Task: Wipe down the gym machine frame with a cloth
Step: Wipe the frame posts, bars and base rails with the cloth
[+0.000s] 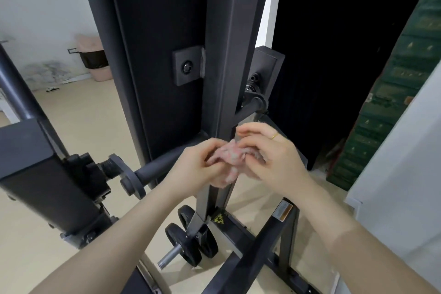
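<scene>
Both hands held a pink cloth (230, 159) bunched up btwn them, right in front of the machine's upright post (229, 67). Left hand (198, 162) had fingers curled round the cloth's left side; right hand (269, 153) pinched the top w/ thumb and fingertips, other fingers curled over it. Gold ring (275, 136) on a right-hand finger. Most of the cloth was hidden inside the two grips; only a crumpled middle and a lower fold showed, and whether it touched the post could not be told.

Post: dark matte metal, square section, top cut off by frame edge, lower part partly hidden behind hands. Beside it on the left a wide black panel (152, 55) w/ a square plate and bolt (187, 67). Round dark bar (157, 167) ran from behind left hand to a flange (127, 180) and a black block (43, 174) at left, blurred. Far right bg was near black, nothing readable.

At the base: two black wheels (191, 243) w/ a short steel axle stub (168, 258), yellow warning sticker (219, 218), orange-white label (282, 211) on a slanted leg, print too small to read. Floor (78, 126) pale beige, smooth, open on the left back to a pink bin (95, 59) by the wall. On the right, a green stack (391, 93) and a white surface (401, 174) stood near the frame, leaving a narrow gap.
</scene>
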`<action>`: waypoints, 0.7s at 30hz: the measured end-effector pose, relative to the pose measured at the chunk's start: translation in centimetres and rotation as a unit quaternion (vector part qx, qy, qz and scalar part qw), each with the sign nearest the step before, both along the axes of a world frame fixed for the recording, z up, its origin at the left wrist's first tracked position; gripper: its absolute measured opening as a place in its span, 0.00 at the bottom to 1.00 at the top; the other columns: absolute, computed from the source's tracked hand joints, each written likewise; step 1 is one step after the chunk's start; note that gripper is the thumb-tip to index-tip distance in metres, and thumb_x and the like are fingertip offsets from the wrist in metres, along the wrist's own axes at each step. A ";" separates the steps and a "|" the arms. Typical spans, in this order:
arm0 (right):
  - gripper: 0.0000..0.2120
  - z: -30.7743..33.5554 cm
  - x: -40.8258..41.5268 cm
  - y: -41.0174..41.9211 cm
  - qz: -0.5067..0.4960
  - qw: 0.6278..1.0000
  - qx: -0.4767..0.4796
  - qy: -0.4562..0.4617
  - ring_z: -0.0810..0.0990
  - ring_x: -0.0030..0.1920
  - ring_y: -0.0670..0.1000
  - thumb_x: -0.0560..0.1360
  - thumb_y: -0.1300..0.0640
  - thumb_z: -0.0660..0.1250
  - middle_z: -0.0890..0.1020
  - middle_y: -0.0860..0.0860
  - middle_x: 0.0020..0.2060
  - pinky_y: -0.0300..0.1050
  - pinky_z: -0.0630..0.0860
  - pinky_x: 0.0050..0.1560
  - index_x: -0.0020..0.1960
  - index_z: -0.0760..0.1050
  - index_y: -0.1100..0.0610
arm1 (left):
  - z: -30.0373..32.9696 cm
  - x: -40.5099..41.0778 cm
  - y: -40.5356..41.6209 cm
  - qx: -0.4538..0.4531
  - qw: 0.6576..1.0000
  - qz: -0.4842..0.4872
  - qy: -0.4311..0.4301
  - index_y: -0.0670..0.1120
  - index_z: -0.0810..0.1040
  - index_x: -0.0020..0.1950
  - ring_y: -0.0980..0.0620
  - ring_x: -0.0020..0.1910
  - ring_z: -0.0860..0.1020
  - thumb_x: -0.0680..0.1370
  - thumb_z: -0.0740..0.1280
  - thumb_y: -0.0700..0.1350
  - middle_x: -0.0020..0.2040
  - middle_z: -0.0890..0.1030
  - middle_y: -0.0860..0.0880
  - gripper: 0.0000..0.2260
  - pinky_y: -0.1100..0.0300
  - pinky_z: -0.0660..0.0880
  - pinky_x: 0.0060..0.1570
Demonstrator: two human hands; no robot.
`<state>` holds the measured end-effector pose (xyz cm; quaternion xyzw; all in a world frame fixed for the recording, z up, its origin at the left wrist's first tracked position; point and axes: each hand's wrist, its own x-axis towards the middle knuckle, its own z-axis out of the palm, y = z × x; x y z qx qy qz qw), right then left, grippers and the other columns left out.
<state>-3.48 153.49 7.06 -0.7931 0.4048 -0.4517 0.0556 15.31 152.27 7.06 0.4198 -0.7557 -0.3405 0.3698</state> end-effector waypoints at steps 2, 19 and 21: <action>0.05 -0.5 -0.1 -0.4 -0.037 0.999 -0.002 -0.017 0.74 0.52 0.41 0.73 0.59 0.63 0.73 0.41 0.54 0.33 0.73 0.51 0.47 0.76 0.56 | 0.3 -0.5 0.1 0.008 0.999 0.047 0.012 0.49 0.78 0.49 0.51 0.41 0.80 0.75 0.70 0.45 0.42 0.81 0.50 0.05 0.52 0.79 0.40; 0.13 4.3 3.6 -7.3 -0.116 0.890 -0.358 0.255 0.65 0.70 0.53 0.81 0.56 0.59 0.72 0.52 0.69 0.53 0.61 0.71 0.64 0.74 0.56 | 6.0 0.6 -0.6 -0.140 0.962 0.149 0.183 0.53 0.71 0.64 0.63 0.59 0.74 0.74 0.54 0.41 0.60 0.76 0.57 0.21 0.58 0.72 0.61; 0.18 3.9 3.2 -8.6 -0.117 0.844 -0.371 0.370 0.62 0.72 0.56 0.78 0.53 0.61 0.71 0.55 0.70 0.53 0.56 0.73 0.64 0.75 0.61 | 5.8 0.8 -0.6 -0.157 0.964 0.143 0.157 0.52 0.72 0.64 0.62 0.60 0.73 0.76 0.54 0.42 0.60 0.76 0.57 0.19 0.58 0.72 0.62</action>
